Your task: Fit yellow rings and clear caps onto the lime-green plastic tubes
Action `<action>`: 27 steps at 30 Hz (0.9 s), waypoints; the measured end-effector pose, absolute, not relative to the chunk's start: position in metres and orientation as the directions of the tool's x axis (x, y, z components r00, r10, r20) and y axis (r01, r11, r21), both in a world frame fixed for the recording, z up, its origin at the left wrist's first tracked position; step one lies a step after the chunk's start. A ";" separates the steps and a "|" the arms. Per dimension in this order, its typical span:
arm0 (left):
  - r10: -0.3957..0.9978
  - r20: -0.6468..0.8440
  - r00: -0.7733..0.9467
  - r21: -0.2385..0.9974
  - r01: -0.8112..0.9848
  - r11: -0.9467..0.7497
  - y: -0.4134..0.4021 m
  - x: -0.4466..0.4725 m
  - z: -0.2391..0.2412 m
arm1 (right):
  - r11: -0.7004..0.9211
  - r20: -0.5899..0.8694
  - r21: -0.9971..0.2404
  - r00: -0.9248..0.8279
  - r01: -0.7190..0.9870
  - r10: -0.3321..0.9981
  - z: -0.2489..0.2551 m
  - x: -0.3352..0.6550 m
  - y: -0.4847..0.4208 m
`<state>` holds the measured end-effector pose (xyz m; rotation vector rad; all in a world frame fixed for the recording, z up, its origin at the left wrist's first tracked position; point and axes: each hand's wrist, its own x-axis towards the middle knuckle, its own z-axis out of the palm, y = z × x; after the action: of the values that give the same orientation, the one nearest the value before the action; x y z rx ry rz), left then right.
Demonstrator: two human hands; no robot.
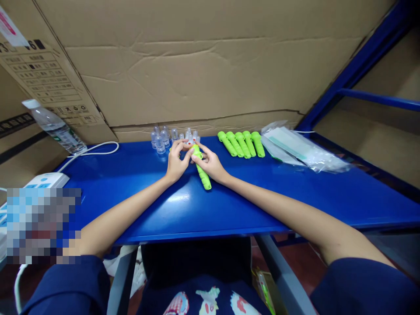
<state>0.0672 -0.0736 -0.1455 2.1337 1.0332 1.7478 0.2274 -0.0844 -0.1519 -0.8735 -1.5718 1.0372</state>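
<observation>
Over the middle of the blue table, both hands are at one lime-green plastic handle (204,177), shaped like a small flashlight with a wider head and a ribbed, tapering grip. It slants with its head away from me. My right hand (213,166) is closed around its upper part, thumb on top. With curled fingers, my left hand (178,162) pinches at the wide head; whether a small part is between those fingers is hidden. Just beyond my left hand stand several clear plastic domed caps (160,143). More small clear pieces with red spots (194,139) show behind my fingertips.
Several matching green handles (242,144) lie in a row at the back right, beside clear plastic bags (303,148). A water bottle (61,131) leans at the back left near a white power strip (49,180) and cable. Cardboard (203,78) walls the table's back.
</observation>
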 end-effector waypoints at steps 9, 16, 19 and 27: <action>0.727 0.684 0.067 0.681 0.299 -0.669 -0.065 0.067 -0.152 | 0.343 0.334 -0.939 -0.165 0.030 0.928 -0.156 0.226 -0.079; 0.778 0.591 0.214 0.745 0.225 -0.628 -0.064 0.068 -0.152 | 0.325 0.320 -0.946 -0.155 0.010 0.935 -0.155 0.226 -0.079; 0.774 0.600 0.203 0.734 0.246 -0.633 -0.067 0.067 -0.150 | 0.332 0.326 -0.943 -0.147 0.020 0.934 -0.155 0.225 -0.080; 0.778 0.606 0.167 0.732 0.266 -0.628 -0.072 0.065 -0.146 | 0.341 0.332 -0.938 -0.125 0.059 0.935 -0.153 0.224 -0.085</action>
<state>0.0655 -0.0725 -0.1463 1.9868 0.9844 1.4685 0.2244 -0.0850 -0.1532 -0.9493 -1.4940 0.9890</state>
